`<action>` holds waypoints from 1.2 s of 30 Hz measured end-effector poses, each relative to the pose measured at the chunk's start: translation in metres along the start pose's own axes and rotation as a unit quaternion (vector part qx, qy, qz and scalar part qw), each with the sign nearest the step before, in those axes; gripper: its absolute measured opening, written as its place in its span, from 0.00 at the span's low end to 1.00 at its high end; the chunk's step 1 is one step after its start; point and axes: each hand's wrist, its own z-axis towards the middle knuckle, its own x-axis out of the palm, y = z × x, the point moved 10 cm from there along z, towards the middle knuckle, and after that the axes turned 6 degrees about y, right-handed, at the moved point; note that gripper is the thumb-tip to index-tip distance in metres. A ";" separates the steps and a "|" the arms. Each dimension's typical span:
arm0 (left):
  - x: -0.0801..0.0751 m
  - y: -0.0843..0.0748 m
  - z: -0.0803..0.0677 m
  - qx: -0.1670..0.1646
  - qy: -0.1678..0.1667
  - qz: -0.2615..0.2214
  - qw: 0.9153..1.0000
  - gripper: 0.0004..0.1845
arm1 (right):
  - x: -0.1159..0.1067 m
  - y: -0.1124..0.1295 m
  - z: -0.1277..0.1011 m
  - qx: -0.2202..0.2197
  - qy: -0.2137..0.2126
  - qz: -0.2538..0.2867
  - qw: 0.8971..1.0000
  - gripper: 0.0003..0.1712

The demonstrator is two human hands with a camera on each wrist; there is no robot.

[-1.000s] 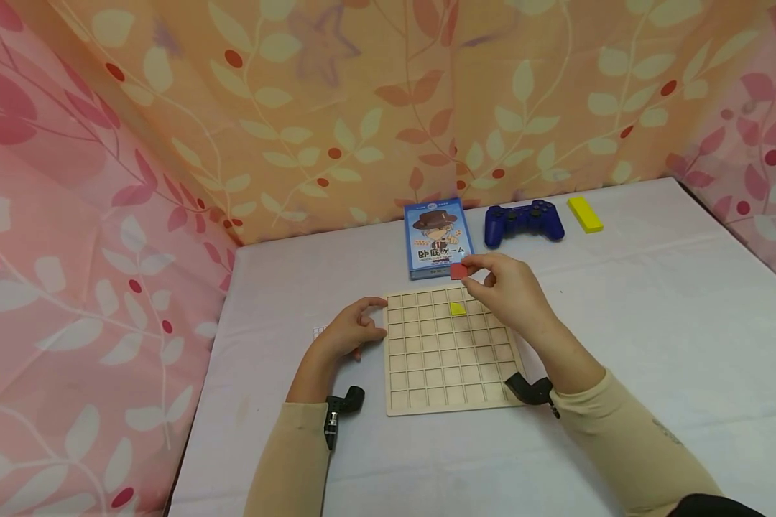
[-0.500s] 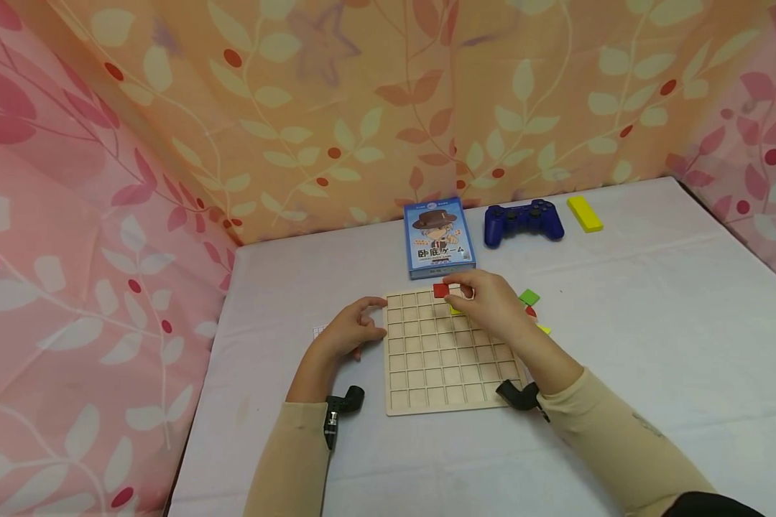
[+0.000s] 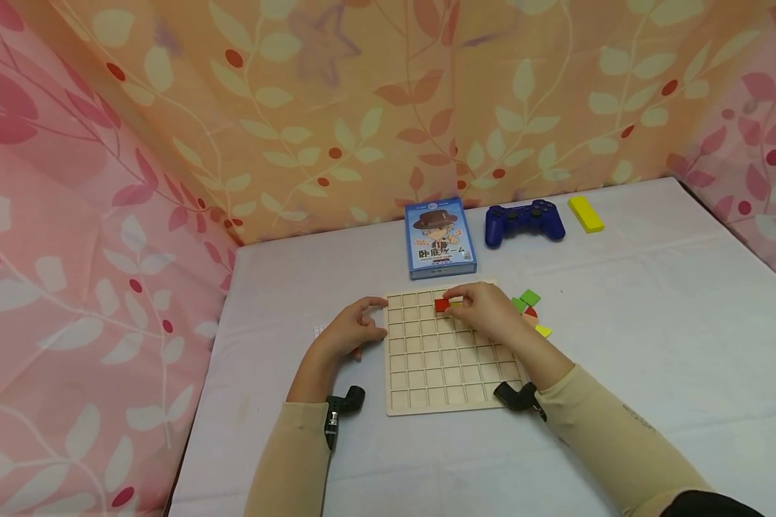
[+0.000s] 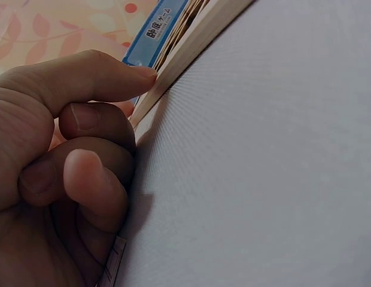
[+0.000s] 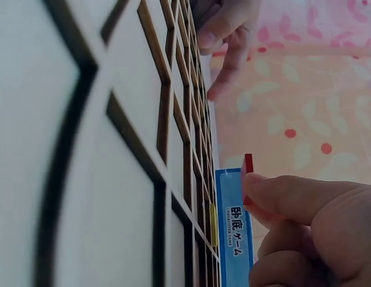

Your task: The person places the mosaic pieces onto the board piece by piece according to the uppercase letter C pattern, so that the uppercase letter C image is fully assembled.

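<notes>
A light wooden grid board lies flat on the table. My right hand pinches a red square tile between thumb and index finger, above the upper part of the grid. In the right wrist view this red tile stands clear of the grid. Beside it a yellow tile sits on the board, mostly hidden by my right hand in the head view. My left hand touches the board's left edge with index fingertip and thumb, its other fingers curled in without holding anything.
Several loose tiles lie right of the board, among them a green tile and a yellow piece. Behind stand a blue game box, a blue game controller and a yellow block. A gridded card is partly under my left hand.
My right hand has brought the red tile left and nearer, from beside the game box to over the grid. Loose tiles right of the board have come into view. The left hand has stayed still.
</notes>
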 end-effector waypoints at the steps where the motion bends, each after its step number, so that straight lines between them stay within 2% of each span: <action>1: 0.000 0.000 0.000 -0.001 -0.001 0.000 1.000 0.34 | 0.002 -0.002 0.001 0.001 0.002 -0.004 1.000 0.19; 13: 0.002 -0.003 0.000 0.005 0.002 0.002 1.000 0.34 | 0.009 -0.006 0.002 -0.010 -0.007 -0.054 0.998 0.18; 22: 0.002 -0.002 0.001 0.002 0.000 0.004 1.000 0.34 | 0.009 -0.009 0.004 -0.002 -0.013 -0.060 0.998 0.19; 36: 0.001 -0.002 -0.001 0.003 -0.004 0.004 1.000 0.33 | 0.009 -0.007 0.002 0.000 -0.044 -0.072 0.996 0.21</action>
